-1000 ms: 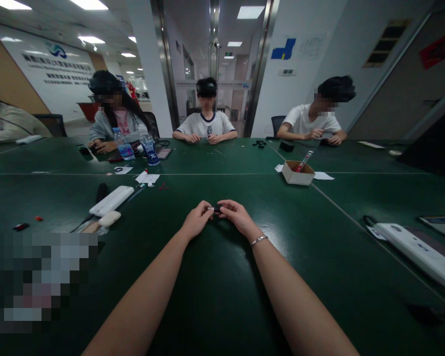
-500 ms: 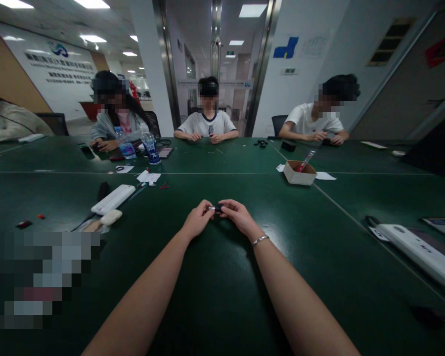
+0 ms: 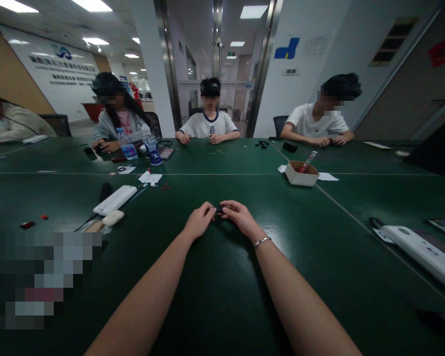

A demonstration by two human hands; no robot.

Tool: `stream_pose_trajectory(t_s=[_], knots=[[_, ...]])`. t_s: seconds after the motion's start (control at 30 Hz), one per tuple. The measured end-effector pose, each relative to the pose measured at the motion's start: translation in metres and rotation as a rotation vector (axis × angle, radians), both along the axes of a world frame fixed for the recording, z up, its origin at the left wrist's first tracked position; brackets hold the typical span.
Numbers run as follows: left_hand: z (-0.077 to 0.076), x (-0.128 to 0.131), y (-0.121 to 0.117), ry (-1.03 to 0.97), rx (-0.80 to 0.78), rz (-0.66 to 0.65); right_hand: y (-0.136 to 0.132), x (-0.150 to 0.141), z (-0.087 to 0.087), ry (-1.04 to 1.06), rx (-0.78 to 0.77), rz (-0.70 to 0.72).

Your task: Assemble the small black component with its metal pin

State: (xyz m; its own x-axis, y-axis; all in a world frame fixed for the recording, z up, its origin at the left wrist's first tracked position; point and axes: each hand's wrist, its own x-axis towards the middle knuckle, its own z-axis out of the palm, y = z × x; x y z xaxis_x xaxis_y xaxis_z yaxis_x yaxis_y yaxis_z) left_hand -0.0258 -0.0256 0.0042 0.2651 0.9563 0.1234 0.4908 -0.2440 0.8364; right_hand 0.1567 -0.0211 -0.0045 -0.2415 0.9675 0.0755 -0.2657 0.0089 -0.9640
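Observation:
Between my two hands, just above the green table [image 3: 222,277], is a small, dark, stubby object [image 3: 219,209], too small to tell its kind. My left hand [image 3: 199,221] pinches its left end with thumb and fingertips. The right end is gripped the same way by my right hand [image 3: 242,217], whose fingers cover part of it. A silvery bracelet [image 3: 262,241] circles my right wrist.
On the left lie a white power bank-like device [image 3: 115,200], a pale rounded object [image 3: 113,218] and paper scraps [image 3: 150,178]. Two bottles [image 3: 153,151] stand farther back. A small open box [image 3: 302,176] and a long white device [image 3: 421,252] are rightward. Several people sit opposite.
The silvery part at the small dark object's left end, visible before, is now mostly hidden at my left fingertips. Both hands keep their pinch; the view has shifted slightly.

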Motion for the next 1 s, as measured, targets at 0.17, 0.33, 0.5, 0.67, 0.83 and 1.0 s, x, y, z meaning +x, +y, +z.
stream_pose_trajectory(t_s=[0.17,0.33,0.5,0.67,0.83,1.0], knots=[[-0.001,-0.001,0.0,-0.031,-0.013,-0.007,0.0,0.0,0.0,0.001,-0.003,0.0],[-0.002,-0.001,0.0,-0.039,0.001,-0.016,0.001,0.0,-0.001,0.002,0.005,0.002],[-0.004,0.0,0.001,-0.086,0.015,-0.008,0.002,0.001,-0.003,-0.014,0.027,0.006],[-0.006,0.001,0.006,-0.248,0.048,0.044,0.0,-0.01,-0.005,-0.248,0.18,-0.089],[-0.008,0.002,0.008,-0.158,0.16,0.068,-0.008,-0.026,0.0,-0.79,0.483,-0.169],[-0.003,-0.002,-0.009,-0.198,-0.034,0.046,-0.022,-0.026,0.004,-0.935,0.584,-0.12]])
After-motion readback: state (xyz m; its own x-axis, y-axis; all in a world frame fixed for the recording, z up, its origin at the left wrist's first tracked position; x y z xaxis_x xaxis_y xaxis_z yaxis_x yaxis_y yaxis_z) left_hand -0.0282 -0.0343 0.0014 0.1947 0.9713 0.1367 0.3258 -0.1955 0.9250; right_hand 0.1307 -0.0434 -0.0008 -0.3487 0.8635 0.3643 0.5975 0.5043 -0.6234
